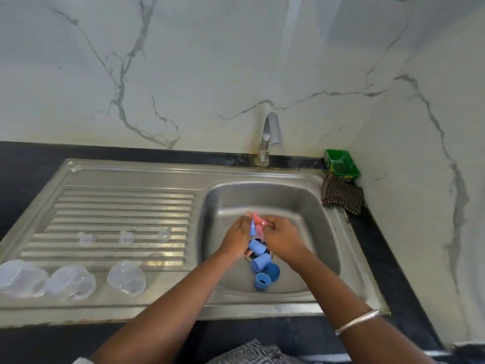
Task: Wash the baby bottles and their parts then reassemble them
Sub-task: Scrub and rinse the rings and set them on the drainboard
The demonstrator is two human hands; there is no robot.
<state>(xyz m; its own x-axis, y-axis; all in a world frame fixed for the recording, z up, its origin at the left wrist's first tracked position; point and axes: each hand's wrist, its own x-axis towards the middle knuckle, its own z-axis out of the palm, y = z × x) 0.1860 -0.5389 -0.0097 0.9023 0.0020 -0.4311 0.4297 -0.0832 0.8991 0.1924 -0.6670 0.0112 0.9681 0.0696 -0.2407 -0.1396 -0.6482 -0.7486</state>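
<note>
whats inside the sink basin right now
Four blue bottle parts lie on the sink floor over the drain. Above them the left hand and right hand hold a blue piece and something pink. The drain is mostly covered.

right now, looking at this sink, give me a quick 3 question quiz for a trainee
1. True or false: water is running from the tap.
2. How many clear teats lie on the ribbed drainboard?
3. The loose blue parts lie: A) in the sink basin B) on the drainboard C) in the green tub

Key: 1 false, no stream shows; 2 three; 3 A
</note>
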